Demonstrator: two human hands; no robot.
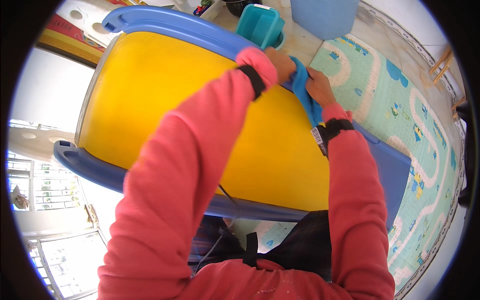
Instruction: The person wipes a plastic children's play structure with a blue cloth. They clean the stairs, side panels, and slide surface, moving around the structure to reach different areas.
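A blue cloth stretches between my two hands at the far rail of a plastic children's slide. My left hand grips the cloth's upper part; its fingers are partly hidden behind the cloth and the cuff. To the right, my right hand pinches the same cloth from its other side. The lower end of the cloth hangs down over the yellow sliding surface towards my right wrist. Blue raised rails border the yellow surface. Dark straps circle both of my pink sleeves.
Beyond the slide stand a teal plastic basin, a dark pot and a large light-blue container. A patterned green play mat covers the floor at the right. A thin cable hangs near my lap.
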